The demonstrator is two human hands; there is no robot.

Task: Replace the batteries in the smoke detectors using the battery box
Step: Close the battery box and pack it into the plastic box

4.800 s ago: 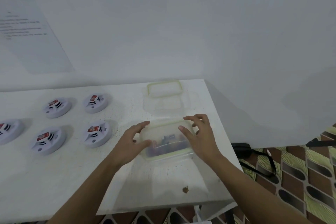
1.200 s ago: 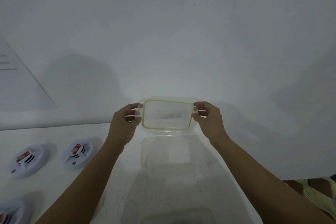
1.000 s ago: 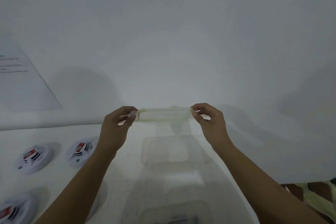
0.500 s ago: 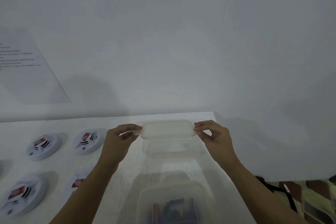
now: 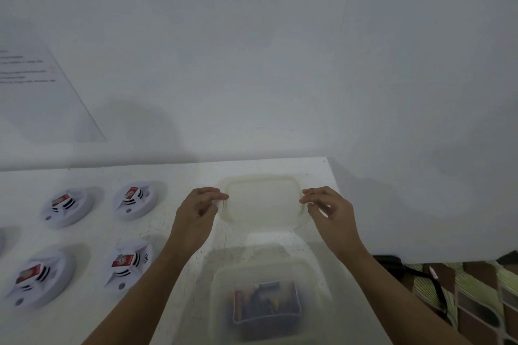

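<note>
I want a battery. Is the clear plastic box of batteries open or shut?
Open. The clear plastic battery box shows no lid; a translucent lid lies behind it.

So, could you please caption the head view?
Beyond the open battery box, left hand and right hand hold a lid by its ends.

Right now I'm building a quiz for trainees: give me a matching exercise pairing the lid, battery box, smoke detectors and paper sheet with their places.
Things:
1 lid
2 battery box
3 smoke detectors
4 paper sheet

Places:
a on the wall
b left part of the table
c between left hand and right hand
d nearest the camera, batteries inside

Pairs: 1-c, 2-d, 3-b, 4-a
</note>
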